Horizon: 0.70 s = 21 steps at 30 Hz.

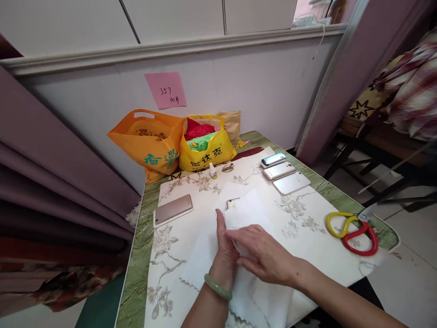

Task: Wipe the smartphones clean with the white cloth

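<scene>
A white cloth [249,212] lies over a phone [232,202] in the middle of the table; only the phone's top corner shows. My left hand [225,248], with a green bangle [218,288] on the wrist, lies flat on the cloth with fingers stretched toward the phone. My right hand [261,257] crosses over it and pinches a fold of the cloth between fingers and thumb. A second white cloth [205,259] lies under my hands.
A gold phone [173,209] lies at the left, and three phones [285,173] sit in a row at the back right. Red and yellow scissors [353,230] rest near the right edge. An orange bag [150,143], a yellow bag [205,146] and a small bottle [212,171] stand at the back.
</scene>
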Motion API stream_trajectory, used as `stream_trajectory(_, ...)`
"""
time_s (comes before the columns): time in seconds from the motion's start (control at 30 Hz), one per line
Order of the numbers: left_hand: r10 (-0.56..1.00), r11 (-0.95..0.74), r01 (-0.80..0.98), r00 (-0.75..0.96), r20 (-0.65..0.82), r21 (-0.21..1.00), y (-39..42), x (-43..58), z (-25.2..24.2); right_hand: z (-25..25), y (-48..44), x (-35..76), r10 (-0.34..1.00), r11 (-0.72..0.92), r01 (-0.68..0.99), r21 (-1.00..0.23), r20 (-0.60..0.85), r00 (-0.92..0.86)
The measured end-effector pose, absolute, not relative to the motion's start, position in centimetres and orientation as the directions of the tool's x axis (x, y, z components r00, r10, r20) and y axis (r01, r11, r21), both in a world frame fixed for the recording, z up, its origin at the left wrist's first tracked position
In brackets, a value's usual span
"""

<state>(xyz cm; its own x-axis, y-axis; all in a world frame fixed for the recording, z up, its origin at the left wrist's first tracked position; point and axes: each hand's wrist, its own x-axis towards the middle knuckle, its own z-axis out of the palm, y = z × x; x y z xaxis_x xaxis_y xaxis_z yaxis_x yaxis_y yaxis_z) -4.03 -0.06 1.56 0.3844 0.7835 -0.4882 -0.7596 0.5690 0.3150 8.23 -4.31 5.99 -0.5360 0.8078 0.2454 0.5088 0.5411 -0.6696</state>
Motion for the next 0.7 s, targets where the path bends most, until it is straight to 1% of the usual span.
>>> stream_trajectory(0.07,0.753,0.614,-0.730,0.427,-0.501,0.300,-0.3,-4.2,1.9,6.3,-4.7,8.3,0.741,0.617,0.459,-0.639,0.277,-0.611)
stream_trajectory(0.13,0.765,0.598,-0.744,0.417,-0.491,0.298,-0.2,-4.0,2.0,6.4,-5.4,8.8,0.725,0.656,0.442,-0.612,0.346,-0.596)
stream_trajectory(0.2,0.780,0.569,-0.767,0.390,-0.489,0.296,0.1,-3.6,2.0,6.3,-6.5,9.7,0.731,0.674,0.475,-0.565,0.415,-0.542)
stream_trajectory(0.27,0.777,0.564,-0.773,0.378,-0.504,0.290,0.4,-3.4,1.8,5.9,-8.0,10.5,0.734,0.679,0.542,-0.495,0.443,-0.515)
stream_trajectory(0.33,0.771,0.568,-0.770,0.374,-0.516,0.290,0.6,-3.2,1.4,5.3,-9.5,10.9,0.726,0.687,0.591,-0.421,0.391,-0.565)
stream_trajectory(0.43,0.769,0.573,-0.758,0.366,-0.524,0.311,0.8,-3.3,1.0,4.1,-11.1,10.3,0.742,0.669,0.667,-0.327,0.236,-0.628)
stream_trajectory(0.57,0.770,0.576,-0.743,0.352,-0.533,0.342,0.9,-3.4,0.7,2.8,-11.7,9.1,0.812,0.582,0.788,-0.202,0.095,-0.576)
stream_trajectory(0.63,0.775,0.571,-0.747,0.353,-0.525,0.341,1.1,-3.4,0.6,2.8,-12.2,9.6,0.809,0.579,0.786,-0.215,0.033,-0.587)
stream_trajectory(0.7,0.776,0.567,-0.754,0.355,-0.521,0.331,1.2,-3.3,0.5,3.3,-13.2,10.9,0.776,0.604,0.744,-0.285,-0.001,-0.631)
